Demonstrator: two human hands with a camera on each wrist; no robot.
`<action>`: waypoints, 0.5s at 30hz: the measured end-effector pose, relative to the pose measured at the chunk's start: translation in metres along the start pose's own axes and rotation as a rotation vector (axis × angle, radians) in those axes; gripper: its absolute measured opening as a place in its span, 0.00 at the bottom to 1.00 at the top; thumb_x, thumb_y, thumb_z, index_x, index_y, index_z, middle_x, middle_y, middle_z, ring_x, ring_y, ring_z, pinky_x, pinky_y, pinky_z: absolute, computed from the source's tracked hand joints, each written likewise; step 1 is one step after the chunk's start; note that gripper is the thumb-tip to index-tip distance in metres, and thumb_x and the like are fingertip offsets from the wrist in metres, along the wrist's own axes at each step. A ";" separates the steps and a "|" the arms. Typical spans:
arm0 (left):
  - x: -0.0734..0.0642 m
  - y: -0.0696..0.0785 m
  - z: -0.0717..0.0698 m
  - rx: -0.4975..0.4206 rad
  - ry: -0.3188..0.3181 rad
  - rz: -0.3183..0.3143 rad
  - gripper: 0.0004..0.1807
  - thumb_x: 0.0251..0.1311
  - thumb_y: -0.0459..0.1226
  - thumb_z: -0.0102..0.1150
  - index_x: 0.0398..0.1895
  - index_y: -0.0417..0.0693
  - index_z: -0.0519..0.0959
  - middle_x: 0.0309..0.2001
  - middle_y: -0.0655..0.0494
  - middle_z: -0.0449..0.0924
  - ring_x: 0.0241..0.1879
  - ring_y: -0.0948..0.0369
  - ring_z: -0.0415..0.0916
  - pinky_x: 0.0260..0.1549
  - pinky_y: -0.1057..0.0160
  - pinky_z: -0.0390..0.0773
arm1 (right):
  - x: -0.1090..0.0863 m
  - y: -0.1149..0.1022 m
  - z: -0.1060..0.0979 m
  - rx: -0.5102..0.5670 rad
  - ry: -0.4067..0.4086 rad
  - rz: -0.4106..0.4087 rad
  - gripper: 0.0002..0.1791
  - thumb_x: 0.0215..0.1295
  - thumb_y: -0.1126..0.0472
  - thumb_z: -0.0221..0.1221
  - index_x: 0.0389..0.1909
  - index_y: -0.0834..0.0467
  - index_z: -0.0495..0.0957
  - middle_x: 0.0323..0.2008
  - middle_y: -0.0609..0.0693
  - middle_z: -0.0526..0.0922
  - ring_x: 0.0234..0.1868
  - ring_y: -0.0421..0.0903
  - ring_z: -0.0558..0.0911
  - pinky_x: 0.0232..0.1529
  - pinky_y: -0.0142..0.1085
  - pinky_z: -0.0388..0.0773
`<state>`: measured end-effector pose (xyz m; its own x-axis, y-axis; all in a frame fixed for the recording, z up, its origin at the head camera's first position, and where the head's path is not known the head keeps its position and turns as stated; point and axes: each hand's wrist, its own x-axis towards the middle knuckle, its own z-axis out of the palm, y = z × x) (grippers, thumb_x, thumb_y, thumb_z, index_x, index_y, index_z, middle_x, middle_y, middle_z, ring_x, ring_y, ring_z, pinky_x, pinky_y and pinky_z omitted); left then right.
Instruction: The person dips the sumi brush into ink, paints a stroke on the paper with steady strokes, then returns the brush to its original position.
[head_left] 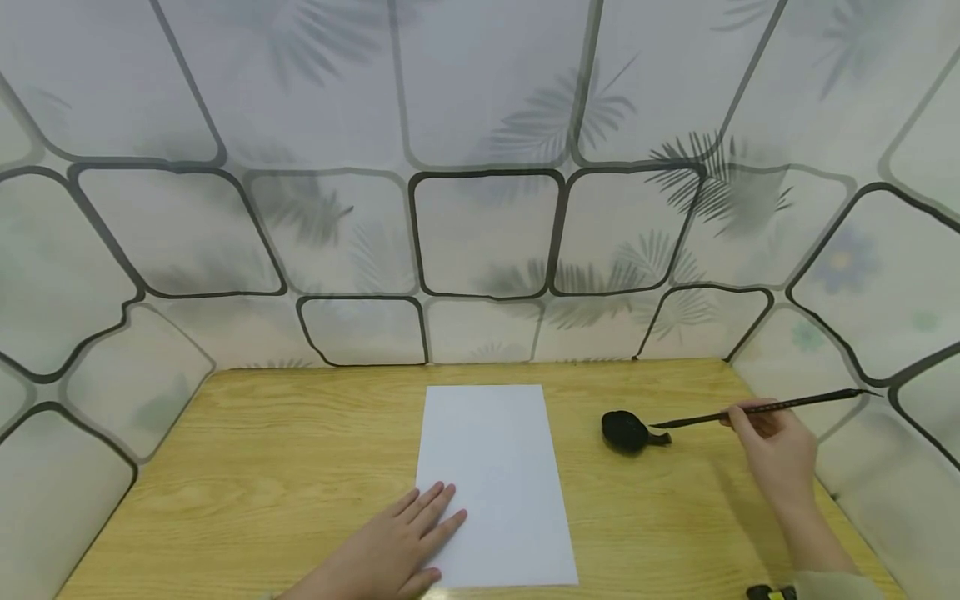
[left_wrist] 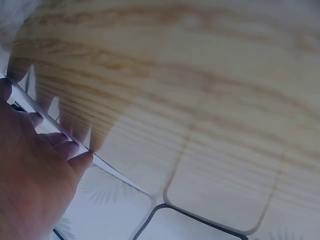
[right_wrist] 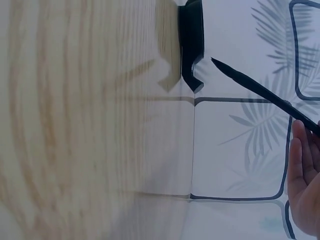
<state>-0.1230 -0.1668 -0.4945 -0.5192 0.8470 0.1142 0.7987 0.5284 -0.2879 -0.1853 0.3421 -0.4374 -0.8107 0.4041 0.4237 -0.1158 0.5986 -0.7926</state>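
A white sheet of paper (head_left: 491,475) lies on the wooden table. My left hand (head_left: 397,542) rests on the paper's near left edge with its fingers straight and spread; the left wrist view shows the same hand (left_wrist: 40,160) along the sheet's edge. To the right, my right hand (head_left: 780,450) holds a dark writing brush (head_left: 802,402) between thumb and fingers, raised above the table. The brush's black tip (right_wrist: 225,68) points left, close to a small black ink dish (head_left: 624,432) with a short handle. Whether tip and dish touch is hard to tell; the right wrist view has them apart.
The light wooden table (head_left: 285,458) has patterned cloth walls (head_left: 487,233) at the back and both sides. A black and yellow object (head_left: 771,592) shows partly at the bottom edge, beside the right sleeve (head_left: 836,586).
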 end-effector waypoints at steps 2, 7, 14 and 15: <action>0.000 0.000 0.000 0.000 -0.005 0.001 0.34 0.81 0.59 0.42 0.79 0.51 0.68 0.78 0.42 0.69 0.76 0.49 0.71 0.70 0.54 0.76 | 0.000 -0.001 0.001 0.020 -0.004 0.008 0.08 0.73 0.67 0.63 0.45 0.69 0.83 0.24 0.16 0.79 0.29 0.16 0.79 0.35 0.12 0.74; 0.000 0.000 0.000 -0.002 -0.012 0.000 0.34 0.81 0.59 0.41 0.80 0.50 0.68 0.78 0.42 0.69 0.77 0.49 0.70 0.71 0.55 0.75 | -0.001 0.000 0.006 0.031 -0.033 0.020 0.07 0.73 0.66 0.65 0.44 0.67 0.84 0.25 0.16 0.80 0.30 0.16 0.80 0.35 0.13 0.75; 0.000 0.000 0.001 -0.027 -0.018 -0.004 0.34 0.82 0.58 0.40 0.80 0.50 0.67 0.79 0.41 0.68 0.77 0.48 0.69 0.71 0.55 0.75 | -0.001 0.003 0.007 0.019 -0.042 0.016 0.08 0.73 0.65 0.64 0.44 0.67 0.83 0.25 0.16 0.80 0.30 0.16 0.80 0.35 0.13 0.75; 0.000 0.000 0.001 -0.023 -0.012 -0.004 0.34 0.82 0.58 0.41 0.80 0.50 0.68 0.78 0.41 0.68 0.77 0.48 0.70 0.71 0.55 0.75 | -0.001 0.003 0.007 0.016 -0.042 0.013 0.07 0.73 0.65 0.64 0.44 0.66 0.83 0.25 0.16 0.80 0.30 0.16 0.80 0.35 0.13 0.75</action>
<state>-0.1230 -0.1665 -0.4955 -0.5257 0.8443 0.1035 0.8033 0.5328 -0.2660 -0.1890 0.3393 -0.4432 -0.8355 0.3824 0.3945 -0.1139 0.5818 -0.8053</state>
